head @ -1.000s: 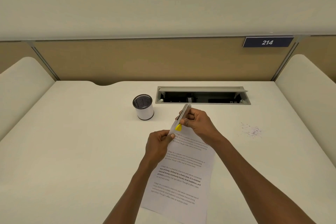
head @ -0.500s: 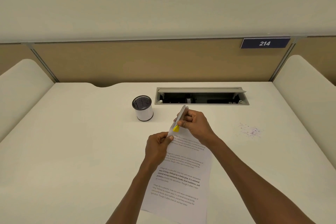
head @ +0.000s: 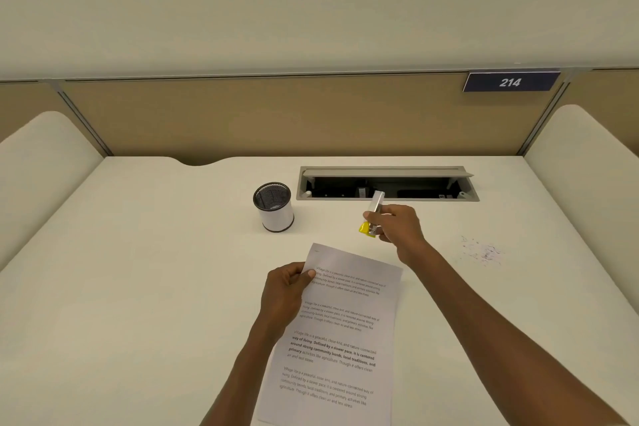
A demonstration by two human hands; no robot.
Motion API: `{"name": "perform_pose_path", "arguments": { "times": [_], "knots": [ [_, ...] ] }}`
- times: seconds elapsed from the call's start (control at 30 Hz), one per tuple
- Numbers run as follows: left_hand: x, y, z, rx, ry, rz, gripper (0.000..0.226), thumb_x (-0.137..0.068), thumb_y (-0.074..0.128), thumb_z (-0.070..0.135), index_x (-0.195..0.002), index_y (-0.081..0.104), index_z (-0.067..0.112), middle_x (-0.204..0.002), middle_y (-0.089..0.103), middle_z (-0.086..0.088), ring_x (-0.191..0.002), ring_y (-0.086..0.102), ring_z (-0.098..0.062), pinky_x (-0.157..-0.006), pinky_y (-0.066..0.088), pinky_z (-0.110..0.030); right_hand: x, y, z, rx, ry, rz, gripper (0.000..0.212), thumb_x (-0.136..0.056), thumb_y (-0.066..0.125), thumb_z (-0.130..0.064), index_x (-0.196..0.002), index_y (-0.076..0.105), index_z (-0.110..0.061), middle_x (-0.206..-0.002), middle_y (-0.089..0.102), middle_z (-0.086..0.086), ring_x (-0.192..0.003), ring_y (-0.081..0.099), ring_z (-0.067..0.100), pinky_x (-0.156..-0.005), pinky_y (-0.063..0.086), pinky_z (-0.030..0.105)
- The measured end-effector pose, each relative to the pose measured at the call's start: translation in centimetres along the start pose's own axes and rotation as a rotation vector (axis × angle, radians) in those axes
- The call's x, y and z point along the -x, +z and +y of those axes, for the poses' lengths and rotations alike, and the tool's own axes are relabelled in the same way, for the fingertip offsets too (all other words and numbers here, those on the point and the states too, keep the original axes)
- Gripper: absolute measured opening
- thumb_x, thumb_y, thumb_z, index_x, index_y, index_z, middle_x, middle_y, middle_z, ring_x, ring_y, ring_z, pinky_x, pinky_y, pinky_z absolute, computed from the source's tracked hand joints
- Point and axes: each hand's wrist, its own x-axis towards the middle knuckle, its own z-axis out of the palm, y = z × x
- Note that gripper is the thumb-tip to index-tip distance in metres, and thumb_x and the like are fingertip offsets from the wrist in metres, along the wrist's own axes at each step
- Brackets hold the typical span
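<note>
We look down from head height on a pale cream desk (head: 138,287) in a study booth, with two bare forearms reaching in from the bottom edge. The left hand (head: 285,290) grips a printed sheet (head: 342,339) by its left edge near the top, with the thumb on the upper face and the fingers curled beneath. The sheet carries four blocks of small text, one partly in bold. It runs from the middle of the desk down to the bottom edge of the view and is turned slightly clockwise. We cannot tell whether its upper part is lifted or lying flat. The right hand (head: 397,228) is closed around a small silver tool (head: 375,206) with a yellow end (head: 364,227), which looks like a stapler. The tool is held above the desk, steeply tilted with the yellow end lowest, just beyond the sheet's top edge and apart from it. To the left of the tool, a round mesh pen cup (head: 275,209) with a white wall and a dark rim stands on the desk. Behind the tool, an open grey cable tray (head: 387,171) with a dark interior is sunk into the desk. To the right of the right hand, faint purple ink marks (head: 482,251) show on the surface. A tan partition (head: 276,114) rises behind the desk and bears a dark blue sign (head: 510,82) reading 214 at its upper right.
</note>
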Motion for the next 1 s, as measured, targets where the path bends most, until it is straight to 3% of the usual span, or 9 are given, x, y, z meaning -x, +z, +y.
{"name": "perform_pose_path", "arguments": {
  "times": [0.13,0.2,0.27,0.4,0.7,0.83,1.0],
  "knots": [
    [-0.5,-0.6,-0.6,0.03,-0.03,0.007,0.015,-0.1,0.061,0.021,-0.105,0.075,0.021,-0.09,0.08,0.0,-0.083,0.077,-0.023,-0.085,0.059,-0.054,-2.7,0.0,0.8,0.236,0.022,0.153,0.022,-0.073,0.08,-0.026,-0.069,0.068,-0.009,-0.062,0.064,0.0,-0.058,0.062,0.017,-0.067,0.059,0.036],
    [-0.8,-0.7,-0.8,0.031,-0.042,0.008,0.015,-0.1,0.061,0.022,-0.105,0.075,0.021,-0.09,0.08,0.0,-0.083,0.077,-0.023,-0.086,0.059,-0.055,-3.6,0.4,1.1,0.393,0.013,0.177,0.025,-0.072,0.078,-0.027,-0.07,0.065,-0.006,-0.059,0.061,-0.001,-0.053,0.06,0.014,-0.053,0.049,0.028],
    [-1.1,-0.8,-0.9,0.032,-0.053,0.004,0.015,-0.1,0.061,0.022,-0.104,0.075,0.022,-0.091,0.08,0.0,-0.084,0.077,-0.023,-0.086,0.059,-0.055,-4.5,1.1,1.5,0.519,0.002,0.171,0.025,-0.069,0.076,-0.027,-0.075,0.061,-0.008,-0.066,0.064,0.002,-0.063,0.065,0.019,-0.052,0.042,0.024],
    [-1.6,-1.0,-1.3,0.033,-0.071,0.01,0.015,-0.1,0.061,0.022,-0.106,0.075,0.022,-0.091,0.08,0.001,-0.083,0.077,-0.022,-0.086,0.059,-0.054,-5.6,3.2,2.3,0.695,-0.028,0.095,0.024,-0.067,0.073,-0.02,-0.076,0.053,-0.011,-0.08,0.062,0.006,-0.077,0.064,0.028,-0.059,0.043,0.028],
    [-2.0,-1.6,-1.7,0.052,-0.104,0.038,0.015,-0.1,0.062,0.021,-0.105,0.075,0.021,-0.091,0.08,0.0,-0.083,0.077,-0.022,-0.086,0.059,-0.054,-7.2,5.0,3.6,0.845,-0.052,0.082,0.027,-0.076,0.072,-0.021,-0.097,0.062,-0.007,-0.102,0.066,0.011,-0.095,0.064,0.031,-0.067,0.041,0.028],
    [-2.2,-1.7,-2.1,0.05,-0.117,0.044,0.015,-0.099,0.062,0.024,-0.105,0.075,0.023,-0.092,0.08,0.001,-0.084,0.077,-0.022,-0.087,0.058,-0.055,-7.5,5.4,3.9,0.85,-0.049,0.089,0.027,-0.075,0.075,-0.023,-0.092,0.061,-0.008,-0.1,0.067,0.011,-0.093,0.064,0.031,-0.065,0.04,0.029],
    [-2.1,-1.6,-2.2,0.07,-0.107,0.045,0.015,-0.1,0.062,0.023,-0.106,0.075,0.023,-0.093,0.08,0.0,-0.085,0.077,-0.024,-0.088,0.058,-0.056,-7.5,4.9,4.4,0.815,-0.046,0.114,0.037,-0.078,0.071,-0.043,-0.079,0.052,-0.011,-0.089,0.065,0.008,-0.089,0.062,0.031,-0.064,0.041,0.03]
  ]
}}
